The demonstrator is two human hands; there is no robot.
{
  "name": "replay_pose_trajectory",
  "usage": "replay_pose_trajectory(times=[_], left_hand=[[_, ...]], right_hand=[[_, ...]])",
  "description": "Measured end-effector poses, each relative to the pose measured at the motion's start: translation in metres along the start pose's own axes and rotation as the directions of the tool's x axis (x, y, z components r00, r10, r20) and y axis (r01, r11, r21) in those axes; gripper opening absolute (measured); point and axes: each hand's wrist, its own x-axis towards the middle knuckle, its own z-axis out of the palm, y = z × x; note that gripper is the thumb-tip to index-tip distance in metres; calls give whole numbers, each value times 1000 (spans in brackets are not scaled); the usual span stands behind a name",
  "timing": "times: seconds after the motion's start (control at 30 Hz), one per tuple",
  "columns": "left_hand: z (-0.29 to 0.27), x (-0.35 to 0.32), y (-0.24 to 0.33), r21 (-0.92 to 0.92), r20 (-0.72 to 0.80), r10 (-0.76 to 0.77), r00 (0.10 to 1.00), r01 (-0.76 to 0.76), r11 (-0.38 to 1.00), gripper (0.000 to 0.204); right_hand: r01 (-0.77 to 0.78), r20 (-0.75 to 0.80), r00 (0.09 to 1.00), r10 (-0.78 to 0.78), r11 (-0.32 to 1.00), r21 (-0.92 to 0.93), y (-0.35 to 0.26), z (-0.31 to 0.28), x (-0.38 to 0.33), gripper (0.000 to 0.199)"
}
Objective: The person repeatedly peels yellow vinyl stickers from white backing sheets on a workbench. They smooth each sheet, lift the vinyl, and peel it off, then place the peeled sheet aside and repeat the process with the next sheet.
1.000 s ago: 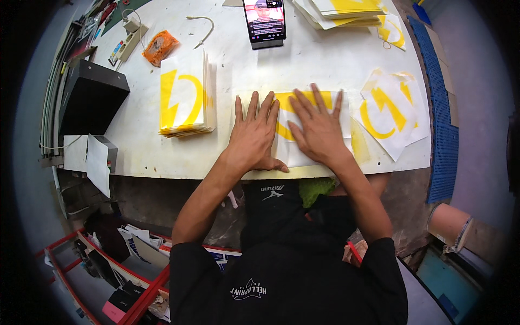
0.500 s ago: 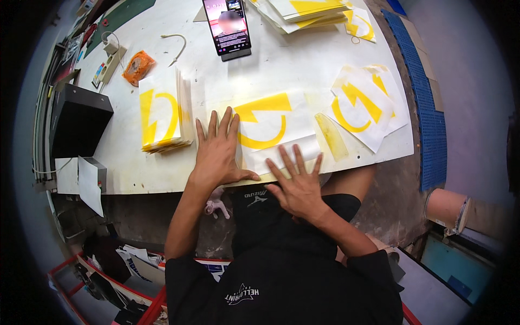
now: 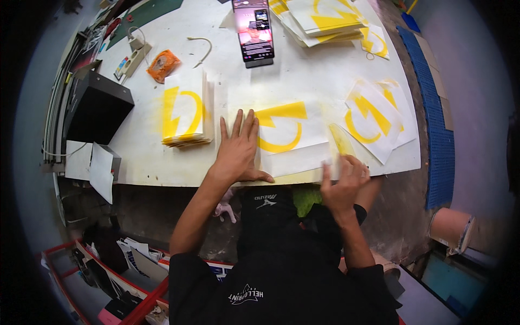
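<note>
At the table's near edge lies a folded white paper piece [image 3: 279,126] with a yellow print and a plain white band along its near side. My left hand [image 3: 236,152] is spread flat at its left edge, the fingers pointing away and the thumb out along the near edge. Right of the paper lies a translucent yellow plastic strip [image 3: 339,138]. My right hand [image 3: 344,182] is at the strip's near end, its fingers bent and slightly blurred, the thumb apart from them. Whether it grips the strip cannot be made out.
A stack of printed paper pieces [image 3: 184,111] stands on the left, loose ones [image 3: 374,120] lie right, and another pile [image 3: 323,21] is at the back. A phone on a stand [image 3: 254,38], an orange packet [image 3: 163,65], a power strip [image 3: 135,60] and a black box [image 3: 100,105] are also here.
My right hand has left the paper's near band and moved right to the yellow strip, its fingers now bent. My left hand stays on the paper's left edge. The whole view has shifted.
</note>
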Motion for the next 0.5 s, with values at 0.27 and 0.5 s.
replay_pose_trajectory(times=[0.27,0.5], left_hand=[[8,-9,-2,-55,7,-60,998,60,997,161],[11,-5,2,-80,5,-56,998,56,995,155]], right_hand=[[-465,197,883,426,850,246,27,-13,25,31],[182,-5,980,-200,879,440,-48,-6,-25,25]])
